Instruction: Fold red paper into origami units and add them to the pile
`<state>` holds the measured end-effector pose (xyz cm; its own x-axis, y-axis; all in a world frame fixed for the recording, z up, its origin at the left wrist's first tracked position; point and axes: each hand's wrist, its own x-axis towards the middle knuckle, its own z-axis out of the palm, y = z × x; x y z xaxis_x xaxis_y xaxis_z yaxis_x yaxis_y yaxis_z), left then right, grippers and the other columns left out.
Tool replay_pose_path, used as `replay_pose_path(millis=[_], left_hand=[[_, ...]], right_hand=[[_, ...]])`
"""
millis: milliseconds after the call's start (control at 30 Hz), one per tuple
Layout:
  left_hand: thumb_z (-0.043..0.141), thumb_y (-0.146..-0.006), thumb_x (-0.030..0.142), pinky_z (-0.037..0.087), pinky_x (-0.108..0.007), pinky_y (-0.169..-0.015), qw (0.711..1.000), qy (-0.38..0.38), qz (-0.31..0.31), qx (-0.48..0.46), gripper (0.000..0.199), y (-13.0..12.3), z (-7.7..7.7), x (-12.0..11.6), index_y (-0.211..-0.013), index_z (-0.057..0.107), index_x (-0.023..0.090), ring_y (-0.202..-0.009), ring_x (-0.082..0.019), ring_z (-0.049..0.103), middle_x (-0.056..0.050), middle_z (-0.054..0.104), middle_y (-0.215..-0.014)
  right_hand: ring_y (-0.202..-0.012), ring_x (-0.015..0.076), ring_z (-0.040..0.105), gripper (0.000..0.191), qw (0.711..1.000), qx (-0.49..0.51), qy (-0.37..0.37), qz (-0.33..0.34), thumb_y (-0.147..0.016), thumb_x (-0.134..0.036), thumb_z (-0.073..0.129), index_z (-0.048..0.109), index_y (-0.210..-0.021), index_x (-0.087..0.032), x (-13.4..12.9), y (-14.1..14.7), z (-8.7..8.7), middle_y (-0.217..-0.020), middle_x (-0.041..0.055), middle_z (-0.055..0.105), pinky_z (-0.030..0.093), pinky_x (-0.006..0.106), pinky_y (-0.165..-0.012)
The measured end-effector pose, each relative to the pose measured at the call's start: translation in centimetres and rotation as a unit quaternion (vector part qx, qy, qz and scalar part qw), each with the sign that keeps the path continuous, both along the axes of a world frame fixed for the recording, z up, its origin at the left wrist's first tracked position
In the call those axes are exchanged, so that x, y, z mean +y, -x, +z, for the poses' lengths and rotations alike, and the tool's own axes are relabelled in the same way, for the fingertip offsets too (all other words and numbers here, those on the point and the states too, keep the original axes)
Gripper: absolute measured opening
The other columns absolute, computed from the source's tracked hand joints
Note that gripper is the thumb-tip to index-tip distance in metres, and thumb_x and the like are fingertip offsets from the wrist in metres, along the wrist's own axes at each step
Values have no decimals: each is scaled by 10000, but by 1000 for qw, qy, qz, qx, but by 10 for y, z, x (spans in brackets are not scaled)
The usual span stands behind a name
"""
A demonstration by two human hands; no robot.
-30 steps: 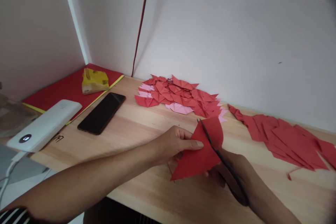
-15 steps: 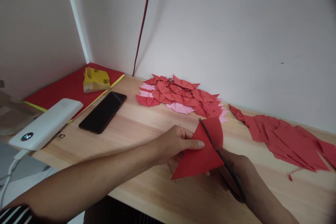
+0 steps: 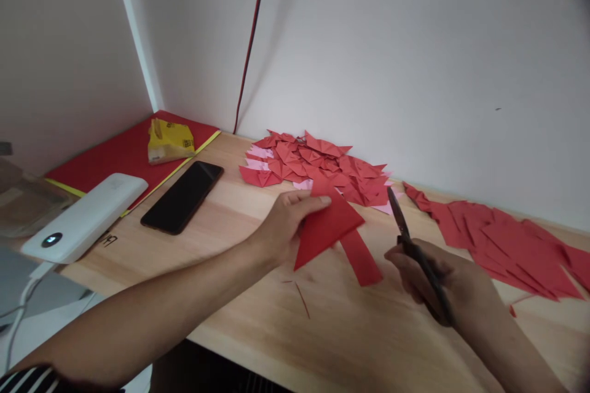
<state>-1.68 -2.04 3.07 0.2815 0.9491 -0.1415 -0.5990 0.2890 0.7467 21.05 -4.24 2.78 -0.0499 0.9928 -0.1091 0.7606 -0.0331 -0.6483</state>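
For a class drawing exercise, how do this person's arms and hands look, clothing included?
The left hand and right hand are ungloved; no watch or ring shows. Both forearms are bare as far as seen. A black sleeve with white stripes ends near the left elbow; no right sleeve is in view.

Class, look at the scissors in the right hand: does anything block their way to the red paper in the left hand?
Nothing visible does: an open gap separates the scissors in the right hand from the red paper in the left hand. A red strip shows below the paper's corner.
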Motion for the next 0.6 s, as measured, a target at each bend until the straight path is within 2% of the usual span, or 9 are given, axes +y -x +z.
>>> replay_pose_path(millis=[100, 200, 267, 433, 600], left_hand=[[676, -724, 263, 478, -214, -415, 998, -15, 66, 2, 185, 6, 6, 5, -657, 562, 134, -443, -100, 544, 19, 580, -555], [674, -717, 275, 486, -222, -412, 997, -13, 73, 10, 196, 6, 7, 6, -659, 551, 135, -446, -100, 542, 18, 576, -567], [677, -707, 287, 486, -223, -411, 998, -10, 68, 11, 204, 5, 5, 5, -660, 550, 134, -445, -101, 540, 15, 570, -565], [682, -699, 285, 478, -222, -405, 998, -5, 62, 3, 201, 3, 3, 3, -661, 552, 137, -437, -94, 516, 29, 537, -536], [689, -696, 272, 470, -208, -414, 998, -12, 65, 16, 195, 2, 4, 2, -654, 556, 136, -431, -76, 493, 35, 538, -538]], right_hand=[[-504, 151, 525, 244, 987, -142, -60, 47, -790, -459, 537, 591, -776, -222, 0, 0, 2, -562, -6, 581, 362, 248, -486], [-528, 168, 563, 201, 959, -251, -55, 122, -827, -405, 488, 555, -746, -233, -1, 6, -5, -616, -1, 619, 331, 250, -489], [-551, 190, 595, 201, 945, -292, -53, 135, -839, -413, 472, 540, -769, -237, -2, 11, -10, -653, 8, 642, 307, 249, -481], [-567, 217, 614, 228, 934, -327, -31, 143, -874, -395, 406, 513, -769, -224, -2, 21, -10, -672, 42, 656, 253, 254, -467], [-557, 195, 589, 207, 947, -284, -13, 147, -862, -366, 426, 506, -729, -227, 0, 17, -6, -668, 37, 653, 289, 255, -487]])
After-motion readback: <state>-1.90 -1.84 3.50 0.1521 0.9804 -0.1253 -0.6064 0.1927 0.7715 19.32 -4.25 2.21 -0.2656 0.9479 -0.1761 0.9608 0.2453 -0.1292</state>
